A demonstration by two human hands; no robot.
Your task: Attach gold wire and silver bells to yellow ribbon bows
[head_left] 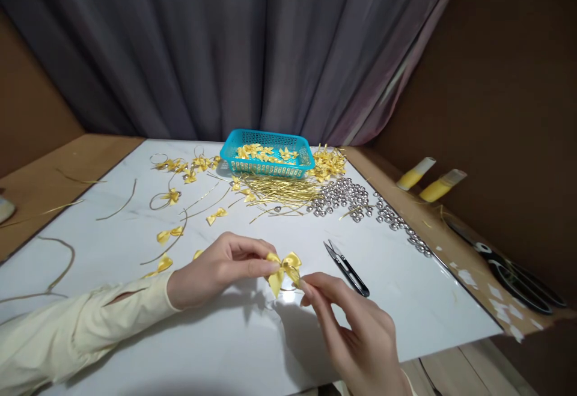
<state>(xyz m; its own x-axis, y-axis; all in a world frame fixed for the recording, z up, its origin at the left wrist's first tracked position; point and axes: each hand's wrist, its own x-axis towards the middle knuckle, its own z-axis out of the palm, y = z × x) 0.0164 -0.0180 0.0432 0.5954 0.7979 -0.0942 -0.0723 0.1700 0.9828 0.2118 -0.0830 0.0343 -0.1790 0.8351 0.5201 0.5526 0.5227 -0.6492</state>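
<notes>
1. The small yellow satin ribbon bow (285, 267) is held just above the white marble-look board (406, 300), near the middle of its front edge. Loops point up, one tail hangs down-left.
2. The left hand (216, 270) has thumb and fingertips pinched shut on the bow's left side, so the bow sits right at its fingertips, to their right.
3. The right hand (356, 336) comes up from the front edge, fingertips closed on the bow's lower right. Looks like a thin gold wire there, can't tell for sure. Both hands are equally close, one on each side.
4. Just right of the bow lie small black thread snips (347, 268), angled toward the front right corner.
5. Toward the back edge: a turquoise plastic mesh basket (267, 154) with more bows, a heap of gold wire pins (279, 191) in front of it, and silver round beads (351, 201) spreading toward the right edge.
6. Loose finished bows on wire (171, 196) trail along the left side.
</notes>
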